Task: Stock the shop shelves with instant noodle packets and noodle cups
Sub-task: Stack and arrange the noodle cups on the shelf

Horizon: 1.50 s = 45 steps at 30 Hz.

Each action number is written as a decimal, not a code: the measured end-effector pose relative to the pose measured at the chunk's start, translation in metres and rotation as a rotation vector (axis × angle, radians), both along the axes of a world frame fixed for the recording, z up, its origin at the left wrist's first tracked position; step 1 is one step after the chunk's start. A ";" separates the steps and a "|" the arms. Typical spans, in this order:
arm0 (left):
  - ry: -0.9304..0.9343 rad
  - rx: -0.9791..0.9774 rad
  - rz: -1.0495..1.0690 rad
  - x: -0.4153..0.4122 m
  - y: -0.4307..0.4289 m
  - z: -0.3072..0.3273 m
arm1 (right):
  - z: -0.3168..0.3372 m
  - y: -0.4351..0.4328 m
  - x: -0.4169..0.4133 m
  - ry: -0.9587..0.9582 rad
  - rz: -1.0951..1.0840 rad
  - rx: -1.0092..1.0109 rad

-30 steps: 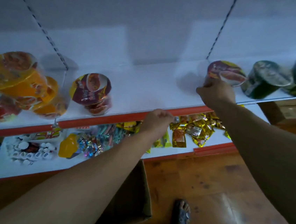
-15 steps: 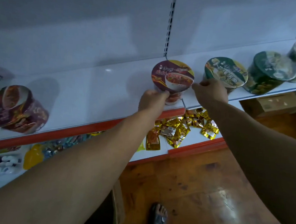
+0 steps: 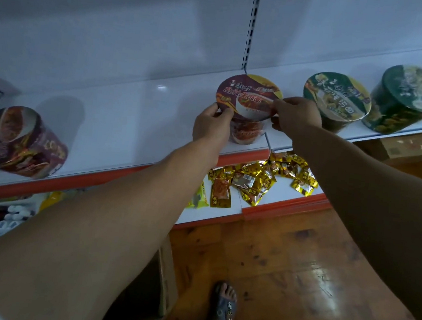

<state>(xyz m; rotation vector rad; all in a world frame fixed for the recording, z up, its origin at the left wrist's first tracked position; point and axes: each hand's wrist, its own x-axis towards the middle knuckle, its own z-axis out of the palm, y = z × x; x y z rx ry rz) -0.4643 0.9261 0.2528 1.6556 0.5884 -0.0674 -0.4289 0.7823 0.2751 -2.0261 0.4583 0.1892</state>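
A maroon noodle cup (image 3: 250, 96) stands at the front of the white upper shelf (image 3: 131, 115), below the slotted upright. My left hand (image 3: 212, 127) grips its left side at the lid rim. My right hand (image 3: 296, 114) pinches the right edge of the same lid. To the right stand a green-lidded noodle cup (image 3: 337, 97) and a dark green one (image 3: 409, 100). Two stacked maroon cups (image 3: 16, 142) sit far left on the shelf.
Gold snack sachets (image 3: 257, 180) lie on the lower shelf (image 3: 287, 194), with white and yellow goods at the left. A cardboard box (image 3: 146, 296) stands on the wooden floor beside my sandalled foot (image 3: 223, 307). Another carton (image 3: 409, 148) sits under the right shelf.
My right hand moved from the green-lidded cup onto the maroon cup's right edge. My left hand closed round the cup's left side. The camera view shifted slightly.
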 end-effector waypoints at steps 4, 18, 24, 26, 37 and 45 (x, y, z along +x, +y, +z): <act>-0.056 -0.008 0.033 -0.008 0.027 0.015 | 0.017 0.024 -0.010 -0.023 0.001 0.074; -0.238 -0.073 0.242 -0.089 0.213 0.085 | 0.089 0.198 -0.065 -0.180 0.191 0.251; -0.257 -0.084 0.295 -0.126 0.294 0.089 | 0.097 0.276 -0.096 -0.194 0.278 0.244; -0.274 -0.131 0.315 -0.135 0.316 0.085 | 0.097 0.297 -0.105 -0.190 0.302 0.249; -0.310 -0.065 0.344 -0.157 0.388 0.066 | 0.085 0.367 -0.128 -0.147 0.369 0.257; -0.275 -0.063 0.373 -0.160 0.406 0.056 | 0.073 0.389 -0.131 -0.118 0.386 0.253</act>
